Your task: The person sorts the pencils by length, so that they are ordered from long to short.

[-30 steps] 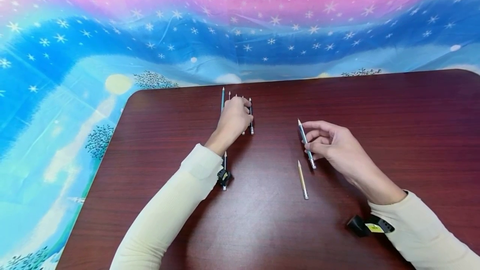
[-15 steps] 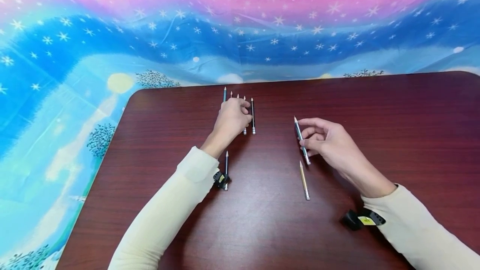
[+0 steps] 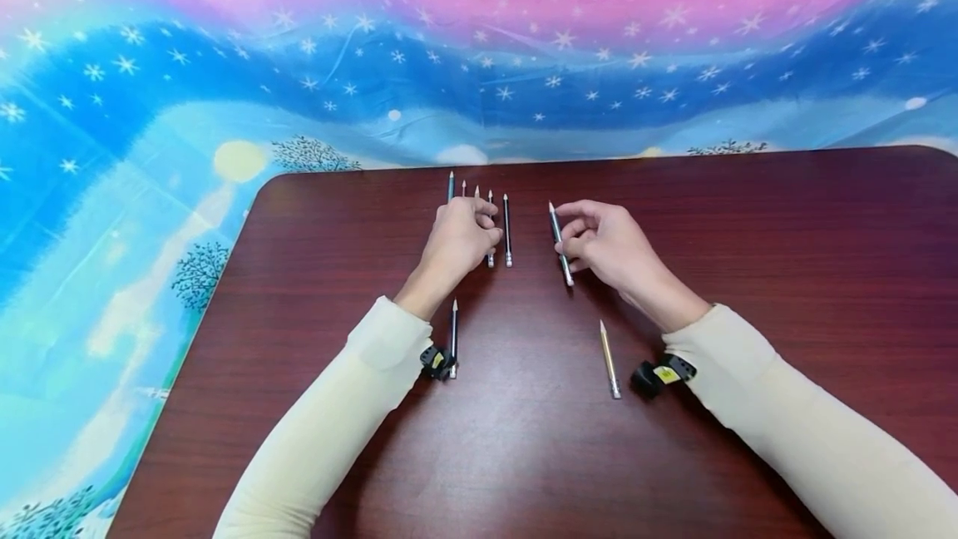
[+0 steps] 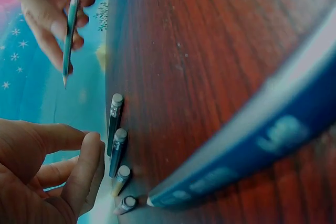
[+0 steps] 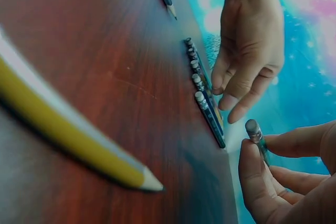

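Several pencils lie side by side near the far edge, tips pointing away; the rightmost is a dark pencil [image 3: 507, 229]. My left hand [image 3: 458, 235] hovers over this row and hides parts of it. In the left wrist view its thumb and fingers [image 4: 86, 166] come close together with no pencil between them. To the right of the row, my right hand [image 3: 609, 244] pinches a green-and-silver pencil [image 3: 560, 244] between thumb and fingers. That pencil [image 4: 72, 30] hangs tip downward in the left wrist view, and its eraser end [image 5: 253, 128] faces the right wrist camera.
A blue pencil [image 3: 454, 331] lies beside the left wrist, partly behind its strapped camera [image 3: 437, 362]. A yellow pencil [image 3: 609, 360] lies nearer than the right hand. The brown table [image 3: 524, 439] ends at a snowflake-patterned cloth [image 3: 479, 48].
My right hand has carried its pencil leftward and farther away, toward the row. The left hand has stayed over the row with little movement.
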Demonstrator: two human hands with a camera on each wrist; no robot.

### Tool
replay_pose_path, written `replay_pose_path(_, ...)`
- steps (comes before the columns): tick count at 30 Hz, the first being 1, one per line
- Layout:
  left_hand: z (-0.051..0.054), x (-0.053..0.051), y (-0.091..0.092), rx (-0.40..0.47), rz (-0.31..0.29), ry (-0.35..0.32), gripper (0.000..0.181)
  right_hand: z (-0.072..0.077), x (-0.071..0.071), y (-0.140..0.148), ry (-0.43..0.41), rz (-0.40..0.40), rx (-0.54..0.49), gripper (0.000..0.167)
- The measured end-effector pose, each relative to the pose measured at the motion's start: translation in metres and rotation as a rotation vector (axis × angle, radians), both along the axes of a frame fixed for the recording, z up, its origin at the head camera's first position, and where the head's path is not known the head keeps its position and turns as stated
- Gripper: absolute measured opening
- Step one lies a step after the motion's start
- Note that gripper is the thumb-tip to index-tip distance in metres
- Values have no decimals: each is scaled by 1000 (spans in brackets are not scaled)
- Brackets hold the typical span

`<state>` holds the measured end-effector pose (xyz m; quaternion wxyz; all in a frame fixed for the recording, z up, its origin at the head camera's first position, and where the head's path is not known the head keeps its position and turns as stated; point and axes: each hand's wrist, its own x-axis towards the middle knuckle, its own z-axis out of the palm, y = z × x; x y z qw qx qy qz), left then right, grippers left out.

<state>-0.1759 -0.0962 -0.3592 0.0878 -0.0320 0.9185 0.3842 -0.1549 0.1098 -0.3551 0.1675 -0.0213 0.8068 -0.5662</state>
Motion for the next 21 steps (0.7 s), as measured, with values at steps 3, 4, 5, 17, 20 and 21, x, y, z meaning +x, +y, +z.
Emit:
replay_pose_path(3, 0, -1, 3, 9, -11, -10, 32, -2, -9, -8, -9, -7, -5, 51)
replay_pose_path(4, 0, -2, 4, 10, -14, -14, 33, -4, -12, -11, -13, -9, -7, 50)
replay_pose_path(5, 0, -2, 5, 8, -17, -17, 33, -5, -14, -13, -15, -11, -6, 50)
replay_pose_path(17, 0, -7, 10, 13, -13, -77, 38, -16, -32, -33, -19, -34, 23, 51)
replay_pose_path(20, -1, -7, 10, 19, -10, -83, 38, -18, -35, -38, -21, -57, 20, 52)
replay_pose_path(21, -1, -7, 10, 21, -10, -83, 37, -18, -36, -39, -20, -66, 21, 52)
